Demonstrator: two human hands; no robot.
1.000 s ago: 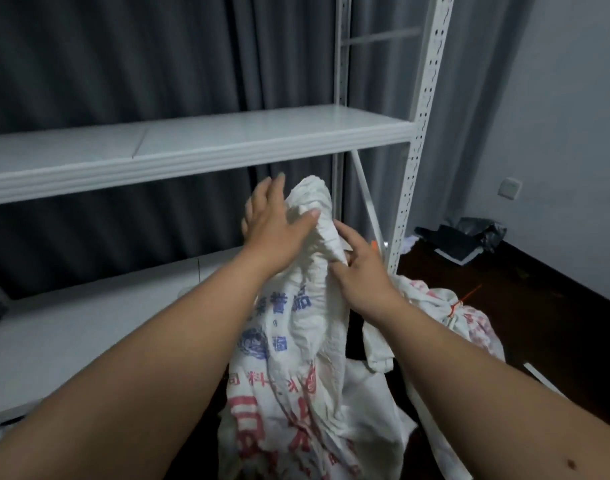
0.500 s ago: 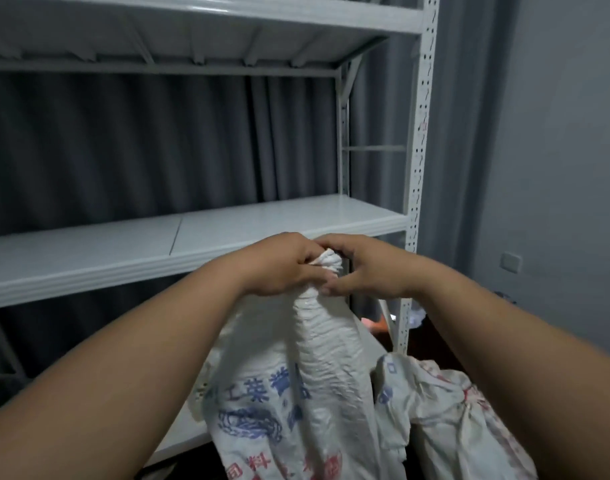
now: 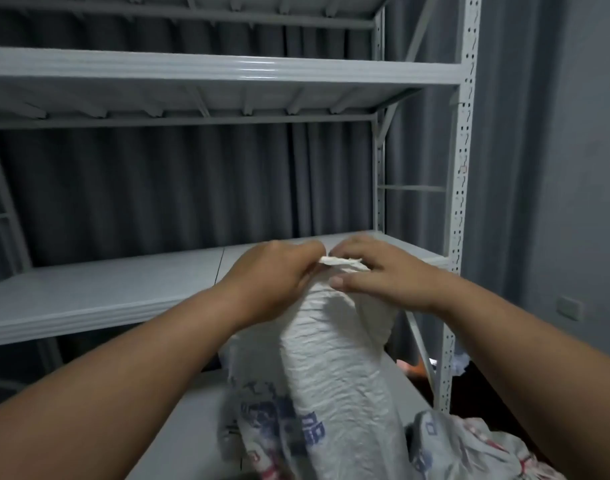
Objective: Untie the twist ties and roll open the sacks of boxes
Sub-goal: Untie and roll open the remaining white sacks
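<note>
Gripping the gathered neck of the white woven sack [image 3: 334,368] with both hands, up at the level of the middle shelf [image 3: 99,292] of the white metal rack. Left hand [image 3: 279,278] is curled around the left side of the neck, fingers tucked in at the bunched top. Right hand [image 3: 386,271] pinches the top from the right: thumb pressed on the front of the neck, fingers bent over the crumpled mouth. The fabric edge sticks out between the two hands. Can't tell whether a twist tie is on it; the spot is covered by fingers.

Sack stands upright in front of the rack near its right post [image 3: 459,202], neck twisted narrow, blue and red print lower down. Second printed sack [image 3: 469,448] slumps just beside it at bottom right. Upper shelf [image 3: 227,72] overhead, dark grey curtain [image 3: 158,188] behind the rack, wall socket [image 3: 568,308] at far right.
</note>
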